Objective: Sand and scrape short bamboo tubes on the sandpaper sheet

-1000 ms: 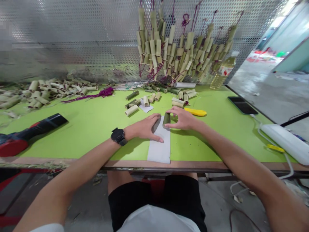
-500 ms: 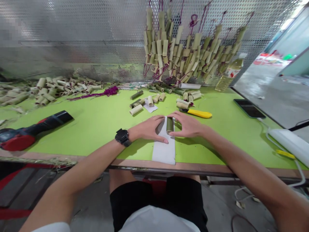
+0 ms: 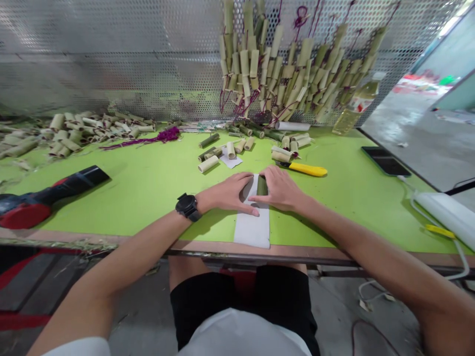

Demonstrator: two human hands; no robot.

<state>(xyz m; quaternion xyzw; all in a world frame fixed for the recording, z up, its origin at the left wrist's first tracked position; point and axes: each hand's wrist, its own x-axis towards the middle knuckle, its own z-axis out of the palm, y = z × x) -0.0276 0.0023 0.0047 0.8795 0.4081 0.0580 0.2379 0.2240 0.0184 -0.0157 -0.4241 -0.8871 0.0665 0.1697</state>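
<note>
White strip (image 3: 252, 230) reaches table's (image 3: 148, 180) front edge; knife (image 3: 308, 169) beyond right hand (image 3: 280, 190). Green tube (image 3: 262, 186) on strip, long axis front-to-back. Right hand cups tube, firmness can't tell; left hand (image 3: 234, 192) spread on strip.

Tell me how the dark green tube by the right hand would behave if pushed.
The dark green tube would probably roll if pushed sideways, given its rounded side. Its woody look suggests stiffness. Nearby cut pieces show hollow ends, so it may be light for its size.

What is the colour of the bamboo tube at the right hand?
Dark green; the tube shows best, though partly covered, in the head view.
</note>
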